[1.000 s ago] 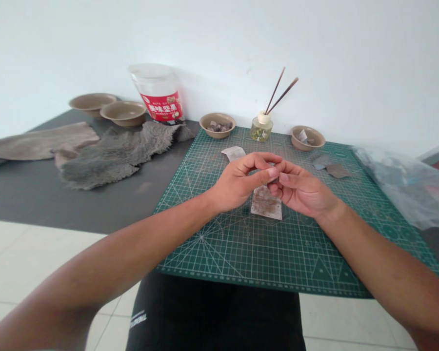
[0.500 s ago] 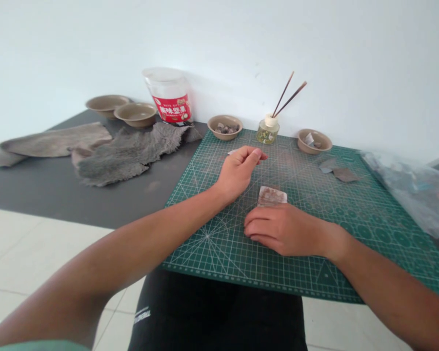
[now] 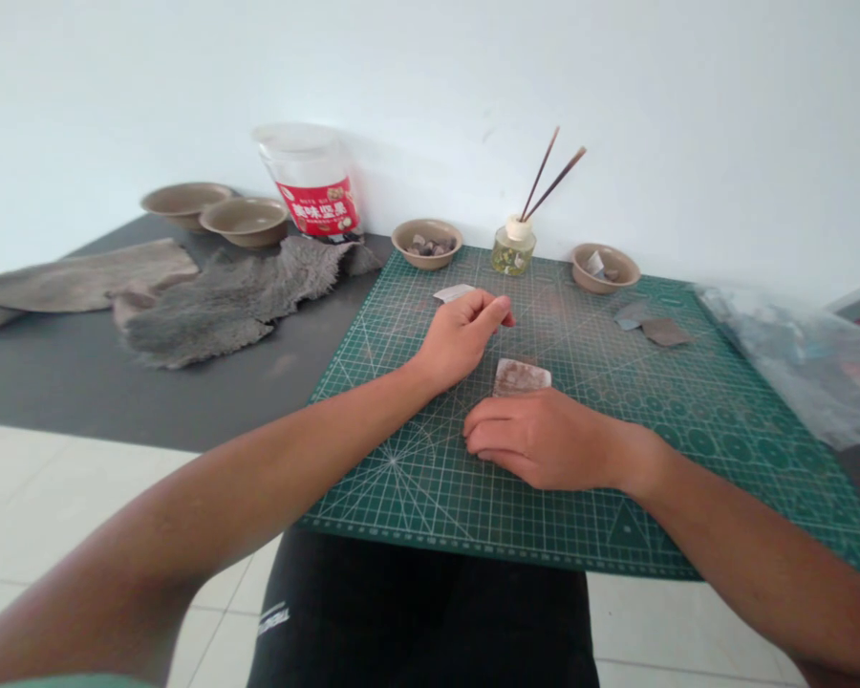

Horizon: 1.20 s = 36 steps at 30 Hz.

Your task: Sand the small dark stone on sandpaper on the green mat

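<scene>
Head view, and both hands are seen over the green cutting mat (image 3: 416,497) on the grey table (image 3: 287,401). Left hand (image 3: 465,330) is curled closed, thumb laid along the index finger; whether anything is pinched inside cannot be told. Just behind it, a pale scrap (image 3: 450,292) is partly covered, toward the mat's back left corner. Now the right hand (image 3: 541,440): palm turned down, fingers bent, its grip hidden underneath and not to be told. By it the near part of the brown-smeared sheet (image 3: 522,377) is covered, roughly midway between the mat's left and right edges. Along the back edge, a reed diffuser (image 3: 512,250) is flanked by two bowls (image 3: 428,263), the left one placed near the corner.
</scene>
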{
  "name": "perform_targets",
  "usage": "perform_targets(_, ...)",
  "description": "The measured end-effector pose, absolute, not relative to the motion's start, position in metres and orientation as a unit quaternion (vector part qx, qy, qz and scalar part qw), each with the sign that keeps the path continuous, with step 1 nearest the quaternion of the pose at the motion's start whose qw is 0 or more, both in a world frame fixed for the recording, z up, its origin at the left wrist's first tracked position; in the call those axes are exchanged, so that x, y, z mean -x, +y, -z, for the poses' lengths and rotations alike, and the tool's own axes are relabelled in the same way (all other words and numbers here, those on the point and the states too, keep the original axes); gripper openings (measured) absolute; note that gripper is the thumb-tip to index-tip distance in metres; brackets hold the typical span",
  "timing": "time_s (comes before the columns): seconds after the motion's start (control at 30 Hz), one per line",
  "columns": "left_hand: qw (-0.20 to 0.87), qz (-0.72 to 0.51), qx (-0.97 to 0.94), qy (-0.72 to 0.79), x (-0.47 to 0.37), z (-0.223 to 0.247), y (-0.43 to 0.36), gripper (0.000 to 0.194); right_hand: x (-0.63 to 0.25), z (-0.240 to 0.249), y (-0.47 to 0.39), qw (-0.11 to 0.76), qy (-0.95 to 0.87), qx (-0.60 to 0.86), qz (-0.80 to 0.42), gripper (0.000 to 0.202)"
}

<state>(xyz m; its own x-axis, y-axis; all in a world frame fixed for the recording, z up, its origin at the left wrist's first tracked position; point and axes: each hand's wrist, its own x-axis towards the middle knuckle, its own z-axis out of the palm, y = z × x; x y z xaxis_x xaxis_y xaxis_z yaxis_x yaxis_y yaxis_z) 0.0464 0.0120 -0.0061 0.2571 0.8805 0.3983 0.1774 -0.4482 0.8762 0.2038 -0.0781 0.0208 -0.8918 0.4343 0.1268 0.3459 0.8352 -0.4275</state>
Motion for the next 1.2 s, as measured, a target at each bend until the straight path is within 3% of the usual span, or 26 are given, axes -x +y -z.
perform_targets(0.23, 0.371, -0.424, -0.735, 0.376, -0.046, 0.006, 0.01, 0.042, -0.215, -0.044, -0.078, 0.197, -0.913, 0.235, -0.269, 0.016)
perform_targets(0.5, 0.404, -0.431, -0.72, 0.364, -0.045, 0.015, 0.017, 0.046, -0.217, -0.048, -0.144, 0.185, -0.947, 0.233, -0.122, 0.035)
perform_targets(0.73, 0.407, -0.422, -0.721, 0.369, -0.047, 0.016, 0.017, 0.046, -0.27, 0.006, -0.218, 0.275, -0.876, 0.39, 0.06, 0.045)
perform_targets(0.87, 0.415, -0.424, -0.72, 0.36, -0.048, 0.016, 0.017, 0.046, -0.302, 0.048, -0.246, 0.309, -0.841, 0.438, 0.071, 0.058)
perform_targets(1.03, 0.41, -0.421, -0.723, 0.365, -0.048, 0.017, 0.018, 0.046, -0.322, 0.077, -0.253, 0.361, -0.795, 0.463, 0.154, 0.053)
perform_targets(1.2, 0.408, -0.416, -0.723, 0.371, -0.049, 0.017, 0.018, 0.047, -0.32, 0.076, -0.245, 0.389, -0.77, 0.47, 0.186, 0.048)
